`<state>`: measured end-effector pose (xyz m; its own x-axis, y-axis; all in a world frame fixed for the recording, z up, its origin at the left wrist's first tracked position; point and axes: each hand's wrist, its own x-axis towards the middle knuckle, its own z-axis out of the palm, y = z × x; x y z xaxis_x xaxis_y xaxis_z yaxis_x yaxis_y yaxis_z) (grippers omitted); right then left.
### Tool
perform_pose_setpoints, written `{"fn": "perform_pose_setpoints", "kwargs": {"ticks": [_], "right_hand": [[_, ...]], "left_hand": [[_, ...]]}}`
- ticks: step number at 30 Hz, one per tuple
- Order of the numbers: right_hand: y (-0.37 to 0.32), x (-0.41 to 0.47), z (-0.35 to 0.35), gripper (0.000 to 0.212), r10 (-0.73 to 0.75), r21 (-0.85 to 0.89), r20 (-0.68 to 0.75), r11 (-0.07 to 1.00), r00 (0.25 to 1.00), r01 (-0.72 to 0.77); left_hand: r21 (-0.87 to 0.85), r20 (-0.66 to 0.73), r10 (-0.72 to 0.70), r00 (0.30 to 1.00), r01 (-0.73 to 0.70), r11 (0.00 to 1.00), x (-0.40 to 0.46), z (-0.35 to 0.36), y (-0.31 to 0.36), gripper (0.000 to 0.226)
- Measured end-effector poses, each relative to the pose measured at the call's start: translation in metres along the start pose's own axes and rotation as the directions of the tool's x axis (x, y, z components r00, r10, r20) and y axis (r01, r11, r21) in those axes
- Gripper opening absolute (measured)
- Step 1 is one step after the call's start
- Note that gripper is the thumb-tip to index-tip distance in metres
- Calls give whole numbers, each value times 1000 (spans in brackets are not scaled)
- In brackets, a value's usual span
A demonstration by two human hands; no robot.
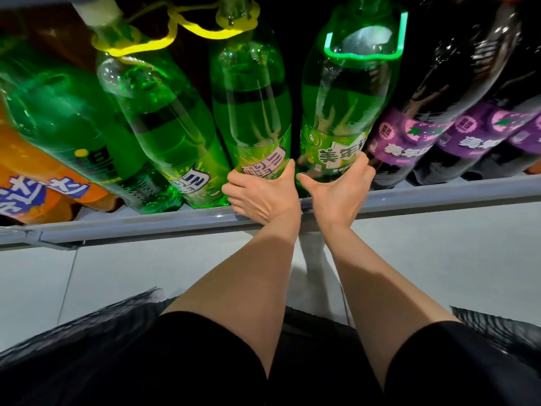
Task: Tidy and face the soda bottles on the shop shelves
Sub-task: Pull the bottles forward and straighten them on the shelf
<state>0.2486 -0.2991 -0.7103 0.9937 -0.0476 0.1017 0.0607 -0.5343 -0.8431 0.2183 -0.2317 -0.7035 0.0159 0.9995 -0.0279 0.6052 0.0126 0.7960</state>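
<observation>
now, hands: left hand (260, 194) wraps the green soda bottle (251, 112); right hand (339, 186) cups the green apple soda bottle (348, 106), both near 12 o'clock on the shelf edge (146, 227).
handling: likely full, heavy, slick; grip low at labels.

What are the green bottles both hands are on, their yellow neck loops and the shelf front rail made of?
Green bottles: clear tinted plastic, glossy; liquid and fingers show through. Left hand and right hand grip their bases. Yellow neck loops: thin flexible plastic, probably; they bend between necks. Shelf front rail: smooth grey, painted metal or plastic; can't tell which.
</observation>
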Motion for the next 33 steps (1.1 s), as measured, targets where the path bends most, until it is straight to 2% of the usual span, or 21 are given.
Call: {"fn": "perform_pose_setpoints", "kwargs": {"ticks": [2,4,5,7,8,10,12,13,16,19,24,29,33], "right_hand": [[-1,-2,2,102,8,5,-6,1000,1000,-8],[-5,-13,2,106,33,-25,-71,999,997,-35],[-9,-23,3,102,33,-59,-137,997,990,-42],[-16,-48,8,81,7,-62,-234,998,972,-23],[-19,-59,14,69,-14,-26,-222,1000,975,8],[-22,-78,28,59,-53,35,-62,998,997,55],[-27,-88,43,74,-63,51,109,997,992,58],[-29,-90,48,85,-62,72,143,996,988,52],[-39,-87,59,106,-66,123,165,991,984,45],[-45,-76,65,115,-52,90,133,995,990,40],[-54,-69,78,113,-1,43,14,999,1000,0],[-56,-66,88,106,65,31,-58,998,996,-63],[-52,-64,85,103,73,3,-83,997,994,-73]], "left_hand": [[-7,35,15,999,-15,1000,-3,-4,-6,94],[-26,53,51,997,-50,998,-10,-13,-18,88],[-44,50,77,996,-74,996,-14,-20,-26,83],[-85,11,108,994,-106,991,-14,-35,-45,69],[-100,-22,113,993,-114,988,-9,-42,-56,65],[-117,-67,113,991,-120,986,10,-58,-74,67],[-129,-43,113,993,-117,985,29,-75,-81,80],[-126,4,122,993,-121,985,37,-82,-83,88],[-123,156,209,965,-191,974,53,-94,-83,97],[-108,236,255,938,-236,966,74,-97,-85,98],[-36,255,265,930,-264,964,89,-96,-77,97],[120,218,234,947,-264,957,91,-95,-67,101],[119,227,231,946,-263,957,90,-96,-68,99]]}}
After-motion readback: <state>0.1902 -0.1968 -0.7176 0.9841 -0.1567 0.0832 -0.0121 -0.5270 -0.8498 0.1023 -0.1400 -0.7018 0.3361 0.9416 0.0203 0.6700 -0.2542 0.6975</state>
